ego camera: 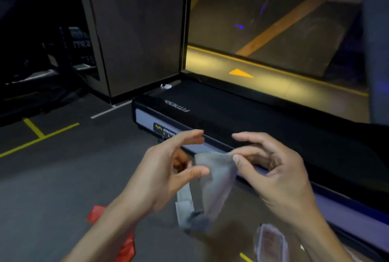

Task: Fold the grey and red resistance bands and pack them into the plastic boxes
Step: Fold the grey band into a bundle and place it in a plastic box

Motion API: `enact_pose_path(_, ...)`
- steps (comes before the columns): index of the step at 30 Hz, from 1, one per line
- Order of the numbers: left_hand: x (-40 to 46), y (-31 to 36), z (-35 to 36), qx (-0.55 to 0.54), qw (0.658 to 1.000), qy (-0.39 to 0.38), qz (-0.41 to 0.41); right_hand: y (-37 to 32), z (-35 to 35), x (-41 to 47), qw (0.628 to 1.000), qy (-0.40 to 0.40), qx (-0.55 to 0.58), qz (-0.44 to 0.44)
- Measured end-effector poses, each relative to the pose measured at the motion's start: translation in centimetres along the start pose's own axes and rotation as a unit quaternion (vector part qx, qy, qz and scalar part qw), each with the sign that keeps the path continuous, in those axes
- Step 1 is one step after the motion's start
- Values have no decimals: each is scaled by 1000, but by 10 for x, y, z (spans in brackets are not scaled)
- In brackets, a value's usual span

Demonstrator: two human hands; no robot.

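Observation:
A grey resistance band [212,181] hangs in the air between my hands, its lower end bunched up near the floor. My right hand [273,169] pinches the band's upper right corner between thumb and forefinger. My left hand [168,167] is just left of the band with thumb and fingers spread; the thumb tip reaches the band's left edge, and whether it grips is unclear. A red resistance band [126,247] lies on the floor under my left forearm, partly hidden. A clear plastic box [271,242] sits on the floor at the lower right.
A black treadmill base [252,118] runs from the middle to the right edge, right behind my hands. A dark pillar [136,30] stands behind it, next to a window. The grey floor [63,177] has yellow lines at the left.

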State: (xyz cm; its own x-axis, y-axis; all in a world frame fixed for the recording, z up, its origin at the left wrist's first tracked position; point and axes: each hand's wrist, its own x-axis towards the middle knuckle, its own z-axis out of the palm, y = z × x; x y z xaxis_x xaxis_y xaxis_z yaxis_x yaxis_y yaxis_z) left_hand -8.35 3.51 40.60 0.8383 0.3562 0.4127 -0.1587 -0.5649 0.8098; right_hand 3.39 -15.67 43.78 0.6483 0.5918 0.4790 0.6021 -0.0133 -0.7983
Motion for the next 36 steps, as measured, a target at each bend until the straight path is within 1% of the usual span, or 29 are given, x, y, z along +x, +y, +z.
enact_pose_path(2,-2,23,-14,1,1000,-25,-12,-26,-9,-1,1000,2,-2,-19)
enact_pose_path(4,-4,44,-24,-23,999,-32,-15,-48,-15,-2,999,7,-3,-33)
enact_pose_path(8,-11,91,-42,-100,995,3,-8,-90,-28,-7,999,29,5,-43)
enact_pose_path(14,-22,164,-74,-117,993,15,24,-153,-47,-18,997,52,54,-25)
enact_pose_path(19,-28,224,-94,-116,992,-32,32,-198,-59,-30,987,92,128,7)
enact_pose_path(22,-37,249,-104,-147,988,-50,15,-224,-61,-43,981,109,160,13)
enact_pose_path(25,-50,260,-110,-184,982,-50,-9,-244,-63,-56,978,113,174,20)
enact_pose_path(28,-65,259,-111,-224,973,-59,-19,-254,-63,-71,972,109,200,52)
enact_pose_path(31,-82,254,-103,-256,965,-42,-26,-255,-60,-84,974,96,186,81)
enact_pose_path(36,-101,235,-87,-202,979,-3,-14,-245,-51,-101,979,97,144,103)
